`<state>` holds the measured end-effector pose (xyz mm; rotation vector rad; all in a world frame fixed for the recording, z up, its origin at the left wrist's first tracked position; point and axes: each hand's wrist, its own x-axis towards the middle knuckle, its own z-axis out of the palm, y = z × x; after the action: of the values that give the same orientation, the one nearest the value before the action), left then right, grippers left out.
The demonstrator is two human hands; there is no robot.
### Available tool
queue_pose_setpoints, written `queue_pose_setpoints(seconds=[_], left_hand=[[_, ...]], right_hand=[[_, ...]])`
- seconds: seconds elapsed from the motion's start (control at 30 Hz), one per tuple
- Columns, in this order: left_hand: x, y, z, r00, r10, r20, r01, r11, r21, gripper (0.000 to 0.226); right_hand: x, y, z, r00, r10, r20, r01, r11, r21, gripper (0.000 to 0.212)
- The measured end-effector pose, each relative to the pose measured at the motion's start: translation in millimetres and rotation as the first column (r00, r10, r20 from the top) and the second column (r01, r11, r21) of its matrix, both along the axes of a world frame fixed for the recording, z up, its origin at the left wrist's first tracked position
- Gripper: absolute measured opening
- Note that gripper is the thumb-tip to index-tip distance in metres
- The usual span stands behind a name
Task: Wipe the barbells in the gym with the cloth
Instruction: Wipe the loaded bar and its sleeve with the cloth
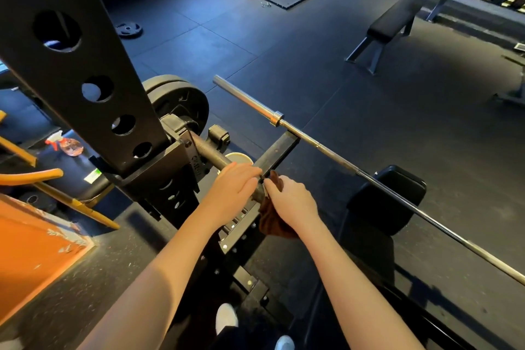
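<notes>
Barbell (211,155), the dark knurled one, centre frame in the head view. The left grip (233,187) lies fairly flat over it, and the right grip (289,202) pinches the brown cloth (272,221) against it. Watch out: the dangling cloth could snag the rack (85,65), or the bar could roll.

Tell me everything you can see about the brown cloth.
The brown cloth is dark, soft-looking fabric, bunched and creased. The right hand grips it against the dark barbell that sits on the rack. A small fold sticks up above the fingers, while most of it hangs loose below the hand. The left hand lies over the bar right beside it. Whether its fingertips touch the cloth is unclear.
</notes>
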<state>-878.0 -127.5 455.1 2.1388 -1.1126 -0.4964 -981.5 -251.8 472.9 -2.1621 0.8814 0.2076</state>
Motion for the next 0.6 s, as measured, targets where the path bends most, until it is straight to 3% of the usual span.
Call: queue_pose_setpoints(seconds=[0.17,0.27,0.33,0.43,0.5,0.6], left_hand=[[-4.5,1.6,5.1,0.997,-0.010,0.071,0.010,1.000,0.000,0.041],[-5.8,3.7,3.3,0.999,0.003,0.053,-0.002,1.000,-0.020,0.033],[-7.1,3.7,5.9,0.999,0.002,0.050,0.000,1.000,-0.024,0.033],[-9.1,2.6,10.1,0.999,0.012,0.052,-0.012,1.000,0.002,0.034],[-10.0,3.1,11.2,0.999,0.020,0.027,-0.020,1.000,0.012,0.035],[-11.1,3.6,9.8,0.999,0.028,0.029,-0.028,1.000,0.005,0.034]], right_hand=[[-75.9,7.7,11.2,0.993,0.068,-0.092,-0.086,0.972,-0.218,0.025],[-75.7,-1.9,4.2,0.996,0.010,-0.088,-0.025,0.985,-0.171,0.032],[-41.3,-5.0,-1.7,0.998,-0.041,-0.049,0.039,0.998,-0.046,0.037],[5.1,-3.3,-2.7,0.999,-0.027,-0.034,0.028,1.000,0.012,0.039],[-6.0,-2.7,-2.2,1.000,0.014,-0.021,-0.014,1.000,-0.004,0.036],[-81.1,0.5,7.1,0.995,0.061,-0.074,-0.075,0.979,-0.189,0.028]])
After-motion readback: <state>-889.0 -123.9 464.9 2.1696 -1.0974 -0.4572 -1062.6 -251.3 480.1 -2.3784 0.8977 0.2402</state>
